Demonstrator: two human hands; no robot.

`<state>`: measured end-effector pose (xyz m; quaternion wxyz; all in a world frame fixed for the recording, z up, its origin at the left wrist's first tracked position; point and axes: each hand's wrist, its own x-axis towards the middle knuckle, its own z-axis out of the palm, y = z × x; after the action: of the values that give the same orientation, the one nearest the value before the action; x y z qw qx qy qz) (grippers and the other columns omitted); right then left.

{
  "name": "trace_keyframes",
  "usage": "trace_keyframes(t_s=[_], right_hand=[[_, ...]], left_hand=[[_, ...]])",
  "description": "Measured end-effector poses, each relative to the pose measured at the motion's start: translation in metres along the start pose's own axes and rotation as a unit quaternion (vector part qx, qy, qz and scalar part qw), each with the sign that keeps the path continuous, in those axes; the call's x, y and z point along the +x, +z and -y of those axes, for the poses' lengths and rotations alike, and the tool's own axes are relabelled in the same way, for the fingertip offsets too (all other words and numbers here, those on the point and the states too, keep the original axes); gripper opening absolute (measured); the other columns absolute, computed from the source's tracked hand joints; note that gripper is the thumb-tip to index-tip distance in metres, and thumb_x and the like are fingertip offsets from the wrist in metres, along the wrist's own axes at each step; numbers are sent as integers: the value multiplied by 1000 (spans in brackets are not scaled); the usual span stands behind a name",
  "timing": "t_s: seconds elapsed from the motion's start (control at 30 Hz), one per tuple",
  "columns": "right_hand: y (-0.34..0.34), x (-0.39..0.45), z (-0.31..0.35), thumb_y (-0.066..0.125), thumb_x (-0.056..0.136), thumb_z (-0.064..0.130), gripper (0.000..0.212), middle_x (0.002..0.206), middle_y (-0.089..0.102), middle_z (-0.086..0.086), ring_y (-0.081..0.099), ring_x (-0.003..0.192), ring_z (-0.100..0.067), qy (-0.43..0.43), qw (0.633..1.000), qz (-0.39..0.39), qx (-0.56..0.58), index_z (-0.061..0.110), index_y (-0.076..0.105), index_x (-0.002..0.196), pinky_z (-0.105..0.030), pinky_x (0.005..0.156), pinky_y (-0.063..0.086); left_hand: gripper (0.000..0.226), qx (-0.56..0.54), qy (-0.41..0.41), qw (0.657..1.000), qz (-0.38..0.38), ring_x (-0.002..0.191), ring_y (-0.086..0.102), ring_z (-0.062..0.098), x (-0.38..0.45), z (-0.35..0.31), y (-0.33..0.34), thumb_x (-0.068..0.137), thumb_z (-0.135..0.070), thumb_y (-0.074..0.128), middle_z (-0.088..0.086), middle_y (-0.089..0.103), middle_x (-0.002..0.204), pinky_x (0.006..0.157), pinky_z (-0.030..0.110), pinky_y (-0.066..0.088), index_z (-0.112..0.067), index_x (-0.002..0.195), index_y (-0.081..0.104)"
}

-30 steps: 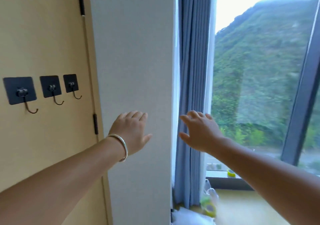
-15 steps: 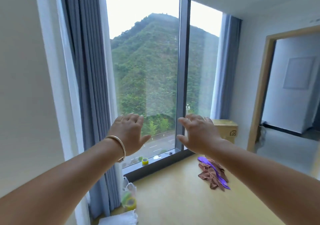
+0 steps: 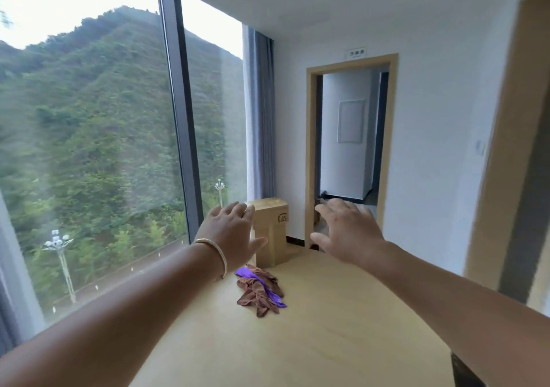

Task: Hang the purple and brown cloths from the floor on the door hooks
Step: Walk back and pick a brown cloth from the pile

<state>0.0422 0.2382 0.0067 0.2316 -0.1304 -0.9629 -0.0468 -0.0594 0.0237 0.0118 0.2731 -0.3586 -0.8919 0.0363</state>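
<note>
A brown cloth (image 3: pixel 256 293) lies crumpled on the light wooden floor, with a purple cloth (image 3: pixel 248 273) tangled across it. Both arms stretch forward at chest height. My left hand (image 3: pixel 230 232), with a thin bangle on the wrist, floats palm down, fingers spread, above and just left of the cloths. My right hand (image 3: pixel 348 230) hovers open to the right of them, also empty. Neither hand touches the cloths. The door with its hooks is out of view.
A cardboard box (image 3: pixel 271 232) stands on the floor just behind the cloths, near the grey curtain (image 3: pixel 258 112). A floor-to-ceiling window (image 3: pixel 89 148) fills the left. An open doorway (image 3: pixel 351 148) lies ahead, and another door frame (image 3: pixel 506 163) rises at the right.
The view has swung right, away from the door with hooks, past the window, and now faces the cloths on the floor. Both hands stay raised and open.
</note>
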Motion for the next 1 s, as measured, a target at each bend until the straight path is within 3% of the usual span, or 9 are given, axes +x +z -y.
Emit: trace_keyframes(t_s=[0.17,0.6,1.0], right_hand=[[10,-2,-75,42,92,56,60,143,40,-1,35,132,-23,56,998,13,-30,27,32,143,-44,107,29],[45,12,-215,41,93,55,62,152,28,-5,25,139,-24,177,981,59,-55,27,28,146,-48,113,20],[106,121,-313,39,93,56,63,153,25,-2,24,141,-21,238,965,59,-94,29,24,148,-44,113,21]], left_hand=[[77,-30,45,998,-15,140,27,19,57,-58,23,90,-65,34,2,36,150,115,40,22,-15,148,26],[74,-65,139,988,-31,136,34,20,180,-175,76,91,-64,34,2,42,145,112,41,28,-14,146,27],[71,-102,206,972,-46,134,34,21,362,-225,161,91,-64,34,2,43,143,111,42,30,-15,142,32]])
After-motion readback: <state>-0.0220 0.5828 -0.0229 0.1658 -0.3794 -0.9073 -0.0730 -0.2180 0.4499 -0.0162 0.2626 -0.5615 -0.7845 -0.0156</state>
